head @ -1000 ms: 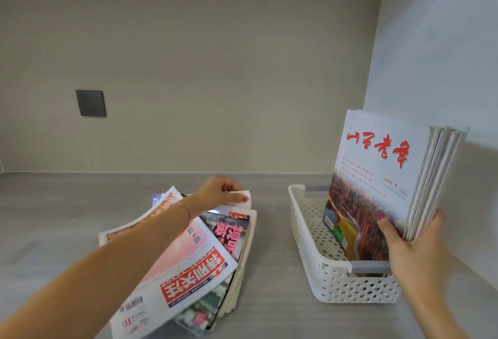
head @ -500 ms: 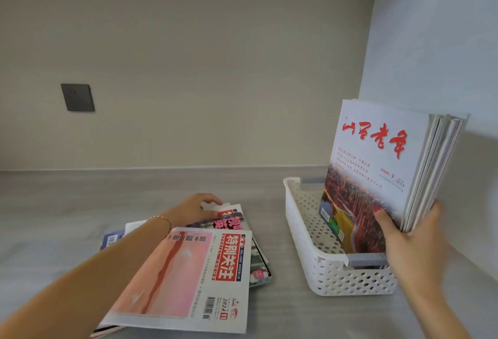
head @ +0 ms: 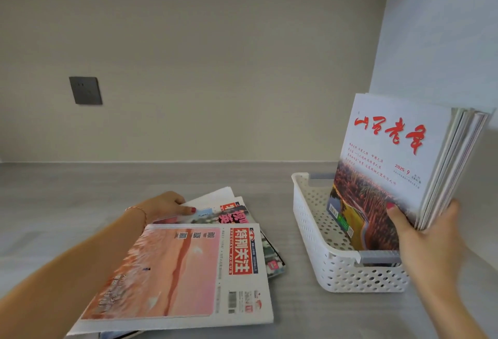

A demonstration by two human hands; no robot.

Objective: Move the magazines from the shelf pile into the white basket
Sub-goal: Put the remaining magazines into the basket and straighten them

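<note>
Magazine pile left on shelf, basket right, magazines upright inside

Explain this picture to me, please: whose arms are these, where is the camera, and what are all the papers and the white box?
There is no machine here: a person wears a camera on the head, looking down at their own arms. The right hand holds a bundle of magazines upright in the white basket, keeping them from tipping. The left hand grips a magazine in the loose pile lying flat on the grey shelf. The pink-covered magazine lies nearest the camera, on top of that pile. A dark wall socket sits on the back wall.
</note>
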